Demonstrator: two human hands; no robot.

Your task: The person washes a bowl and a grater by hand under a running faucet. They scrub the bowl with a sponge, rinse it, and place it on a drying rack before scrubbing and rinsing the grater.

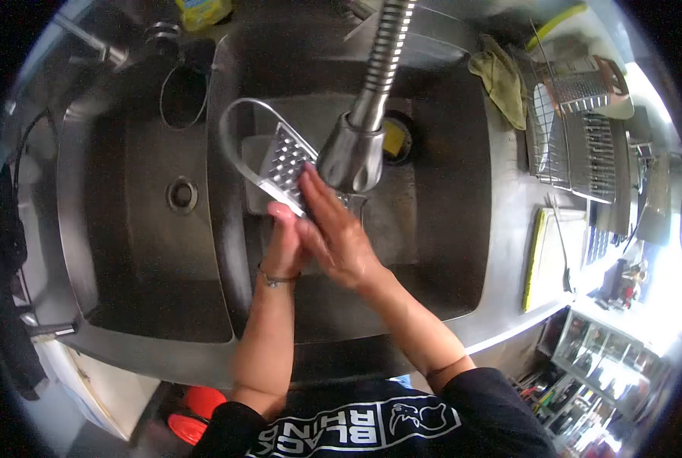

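Observation:
A flat metal grater [286, 156] with a looped wire handle is tilted over the right sink basin. My left hand [285, 243] grips its lower end, the thumb showing at the near edge and the other fingers mostly hidden. Against the grater's lower right side lies my right hand [339, 238], fingers stretched out and wet-looking. Just beyond the right fingers hangs the metal spray head [354, 156] of the faucet. Below the grater, a pale translucent container [255, 153] is partly covered.
To the left is a second basin with a drain [181, 195]. A round dark item with a yellow sponge [394, 140] sits in the right basin. On the right counter are a green cloth [501, 84], a wire dish rack [547, 145] and a cutting board [556, 252].

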